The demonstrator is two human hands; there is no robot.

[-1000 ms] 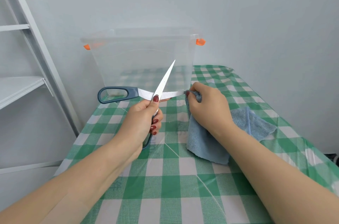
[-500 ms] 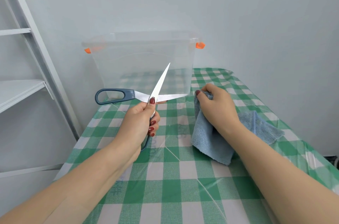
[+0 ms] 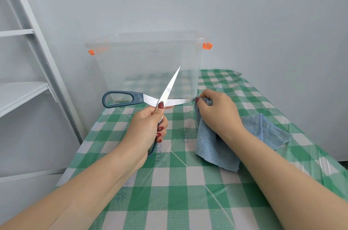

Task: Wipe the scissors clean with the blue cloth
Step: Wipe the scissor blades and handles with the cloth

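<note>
Open steel scissors [image 3: 149, 100] with grey-blue plastic handles, gripped near the pivot by left hand [image 3: 146, 128]. Blue terry cloth [image 3: 216, 147] pinched by right hand [image 3: 218, 111] at tip of right-pointing blade. Far behind, clear plastic box [image 3: 150, 64] on green-white checked tablecloth [image 3: 169, 182].

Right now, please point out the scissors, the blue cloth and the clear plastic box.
scissors [image 3: 170, 86], head view, middle of the raised blade.
blue cloth [image 3: 211, 150], head view, the lower hanging fold.
clear plastic box [image 3: 150, 64], head view, its front wall.
</note>
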